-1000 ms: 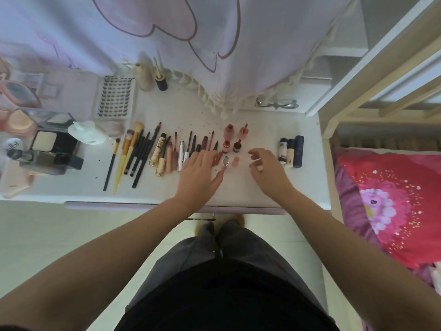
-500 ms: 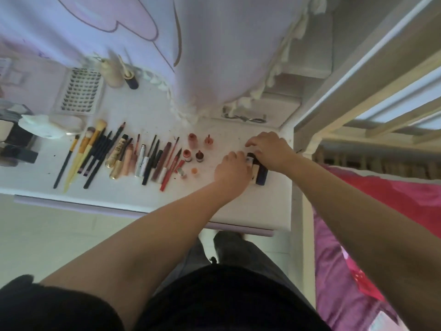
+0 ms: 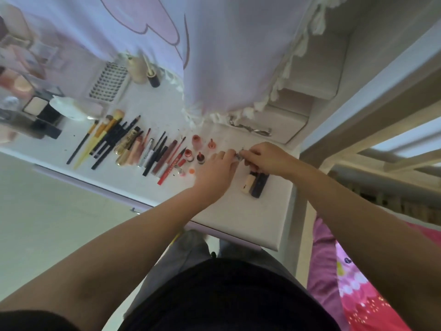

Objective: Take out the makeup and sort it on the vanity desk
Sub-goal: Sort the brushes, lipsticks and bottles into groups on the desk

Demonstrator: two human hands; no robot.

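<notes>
I read both hands as meeting over the right part of the vanity desk (image 3: 238,220), toward its back edge. The left hand (image 3: 214,173) and the right hand (image 3: 267,158) each have their fingertips closed on one small silvery item (image 3: 238,156) held between them. What the item is I cannot tell; it is small and blurred. Judgement: a two-handed pinch like this fits capping, uncapping or checking an item before it goes into a group.

Just beneath the hands, near the desk's right edge, lie a cream tube (image 3: 247,185) and a dark tube (image 3: 259,186), side by side and touching. The right wrist hides their far ends.

The sorted makeup runs in a row toward the left edge:
- small red bottles (image 3: 196,149) standing near the left hand;
- pencils and liners (image 3: 167,156) laid parallel, with a red pencil (image 3: 170,167) nearest the bottles;
- gold tubes (image 3: 128,149);
- brushes (image 3: 102,137) fanned out beyond them.

Parallel placement by kind keeps each group readable and easy to extend.

At the back left sit a lash tray (image 3: 107,83) and compacts (image 3: 40,111), partly blurred. A curtain (image 3: 226,56) hangs over the back edge.

Judgement: sorting is well along. The held item most likely belongs with the tubes below it.
</notes>
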